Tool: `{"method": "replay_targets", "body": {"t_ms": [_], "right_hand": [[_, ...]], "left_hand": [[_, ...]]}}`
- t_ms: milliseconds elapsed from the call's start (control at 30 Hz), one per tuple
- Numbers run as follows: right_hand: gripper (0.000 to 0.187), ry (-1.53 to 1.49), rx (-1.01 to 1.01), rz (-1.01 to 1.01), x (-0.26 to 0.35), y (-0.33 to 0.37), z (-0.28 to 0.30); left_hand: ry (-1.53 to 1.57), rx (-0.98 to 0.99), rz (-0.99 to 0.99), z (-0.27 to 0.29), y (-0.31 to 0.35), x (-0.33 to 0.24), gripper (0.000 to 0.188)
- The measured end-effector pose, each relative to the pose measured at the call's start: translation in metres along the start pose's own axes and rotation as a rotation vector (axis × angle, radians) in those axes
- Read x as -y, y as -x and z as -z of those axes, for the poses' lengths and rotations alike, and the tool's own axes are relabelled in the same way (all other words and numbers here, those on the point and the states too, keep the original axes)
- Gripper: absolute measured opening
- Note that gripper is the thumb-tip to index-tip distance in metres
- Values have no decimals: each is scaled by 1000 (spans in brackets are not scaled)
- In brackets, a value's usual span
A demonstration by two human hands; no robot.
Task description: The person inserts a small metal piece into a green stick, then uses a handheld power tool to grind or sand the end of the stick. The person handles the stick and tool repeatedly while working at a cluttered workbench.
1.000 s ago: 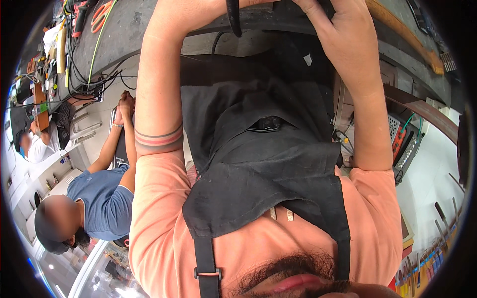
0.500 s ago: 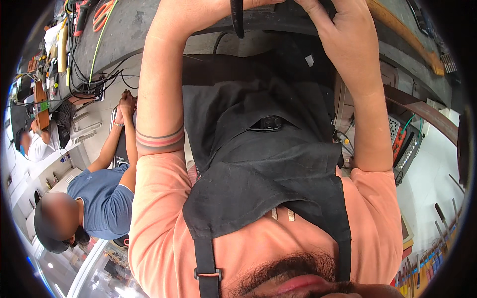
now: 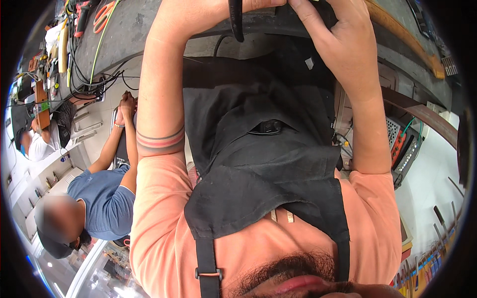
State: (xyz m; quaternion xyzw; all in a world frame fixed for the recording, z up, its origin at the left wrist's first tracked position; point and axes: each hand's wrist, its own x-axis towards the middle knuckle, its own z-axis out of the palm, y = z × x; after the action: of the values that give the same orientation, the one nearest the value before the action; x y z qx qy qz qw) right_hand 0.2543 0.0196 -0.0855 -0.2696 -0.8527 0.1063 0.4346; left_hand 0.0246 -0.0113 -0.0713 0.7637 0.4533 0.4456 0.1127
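Both hands are at the top edge of the head view, over the dark workbench (image 3: 134,22), and the frame cuts off most of their fingers. My left hand (image 3: 253,4) reaches in from the left with a digit stretched toward the right one. The thumb of my right hand (image 3: 334,25) meets that tip, and its other fingers curl in. Whatever lies between them is out of frame; only a sliver of something pale yellow-green shows beside the right fingers. In front of the left wrist hangs a dark curved strip (image 3: 236,22). A black apron (image 3: 258,164) covers my front.
Orange-handled scissors (image 3: 103,17), a red-and-black tool (image 3: 82,19) and tangled black cables (image 3: 82,82) lie at the left. A seated person in a blue shirt (image 3: 106,198) is nearby. A wooden strip (image 3: 405,37) edges the bench at right, above a metal-cased unit (image 3: 405,149).
My right hand and forearm have shifted slightly, with the thumb a little lower in the picture. The left arm is nearly still.
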Motion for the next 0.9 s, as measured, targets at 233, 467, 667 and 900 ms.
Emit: {"method": "replay_targets", "body": {"t_ms": [233,467,667,900], "right_hand": [[29,22,22,2,5,-3,0],[28,14,15,12,-1,1,2],[28,19,24,14,-1,1,3],[28,7,-4,34,-5,4,1]], "left_hand": [[23,-1,-12,1,1,6,79],[-20,8,-34,-1,-1,-2,79],[-99,2,-36,0,1,1,80],[-21,-17,2,-6,-1,0,78]]}}
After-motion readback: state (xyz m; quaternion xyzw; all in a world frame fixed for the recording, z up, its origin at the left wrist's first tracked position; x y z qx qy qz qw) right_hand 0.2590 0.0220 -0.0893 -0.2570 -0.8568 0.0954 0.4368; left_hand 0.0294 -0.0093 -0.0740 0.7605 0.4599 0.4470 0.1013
